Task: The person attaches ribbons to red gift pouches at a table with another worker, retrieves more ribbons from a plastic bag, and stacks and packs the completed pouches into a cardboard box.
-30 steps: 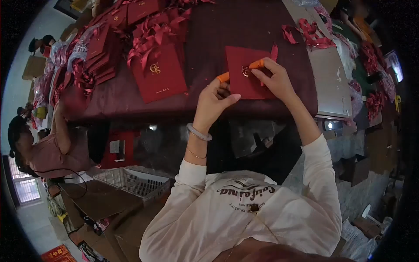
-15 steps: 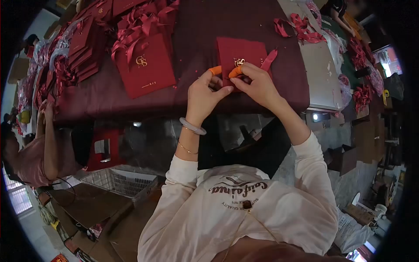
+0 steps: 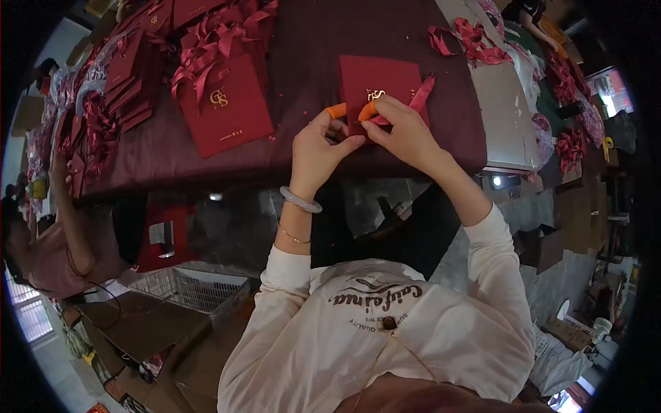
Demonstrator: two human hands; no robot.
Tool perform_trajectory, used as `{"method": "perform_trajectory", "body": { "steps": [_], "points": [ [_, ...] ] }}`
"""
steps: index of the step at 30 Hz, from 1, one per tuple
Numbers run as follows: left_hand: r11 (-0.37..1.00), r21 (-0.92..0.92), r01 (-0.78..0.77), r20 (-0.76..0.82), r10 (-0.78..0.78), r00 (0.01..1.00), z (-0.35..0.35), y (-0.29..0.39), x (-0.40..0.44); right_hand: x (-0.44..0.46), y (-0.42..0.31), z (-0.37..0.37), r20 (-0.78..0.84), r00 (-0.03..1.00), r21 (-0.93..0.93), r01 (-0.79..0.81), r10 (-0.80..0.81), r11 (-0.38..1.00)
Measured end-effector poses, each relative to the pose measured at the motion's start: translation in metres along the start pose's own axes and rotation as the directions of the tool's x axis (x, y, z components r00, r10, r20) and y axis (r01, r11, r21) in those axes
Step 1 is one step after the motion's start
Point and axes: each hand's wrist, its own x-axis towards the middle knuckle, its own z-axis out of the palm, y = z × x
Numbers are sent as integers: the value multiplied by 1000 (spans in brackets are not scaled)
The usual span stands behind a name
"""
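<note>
A red card or bag with a gold emblem point(image 3: 394, 74) lies near the front edge of the dark red cloth point(image 3: 313, 41). My left hand point(image 3: 319, 148) grips its left edge, an orange cover on one finger. Over its lower part, my right hand point(image 3: 403, 131) pinches a red ribbon, part of which shows between the fingers; one finger has an orange cover too. A ribbon end point(image 3: 424, 93) sticks out at the right side. Left of my hands lies a stack of similar red pieces point(image 3: 237, 110) with ribbons heaped on top.
More red pieces point(image 3: 131, 82) and plastic-wrapped ribbons lie at the far left. Loose ribbons point(image 3: 478, 45) rest on a grey board point(image 3: 506, 117) at the right. A co-worker point(image 3: 62, 248) is at the left, beside a white crate point(image 3: 193, 286). Another person's arm shows at the upper right.
My right hand has moved from the emblem down to the lower left part of the red piece, near my left hand. A ribbon now shows at its fingertips. The camera view has shifted slightly.
</note>
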Motion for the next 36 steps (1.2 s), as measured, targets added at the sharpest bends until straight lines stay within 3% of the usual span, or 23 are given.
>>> {"method": "perform_trajectory", "body": {
  "steps": [15, 17, 23, 27, 30, 33, 35, 36],
  "points": [
    [997, 75, -20, 8, 19, 1000, -1, 2, 0, -2, 9, 1, 1, 992, -215, 121, -124, 969],
    [999, 31, 12, 16, -13, 1000, -1, 2, 1, 0, 10, 4, -55, 959, -354, 242, -278, 903],
    [999, -44, 11, 3, -11, 1000, 0, -3, 0, -1, 3, 6, -50, 921, -410, 334, -387, 849],
    [1000, -6, -7, -16, 7, 1000, 2, -5, -1, -3, 3, 7, -68, 919, -391, 333, -388, 858],
    [996, -91, 9, -14, -11, 1000, 4, -10, -2, -5, 4, 7, -30, 944, -330, 302, -330, 894],
    [999, -10, 33, 1, -33, 999, 2, 1, -5, -5, 5, 6, -56, 954, -262, 270, -294, 927],
    [1000, 26, -9, -4, 9, 1000, 2, 3, -6, -4, 1, 2, -13, 992, -125, 119, -122, 985],
    [1000, 28, -7, -3, 7, 1000, 2, 3, -7, -3, 0, 2, -14, 993, -123, 118, -120, 985]
  ]
}}
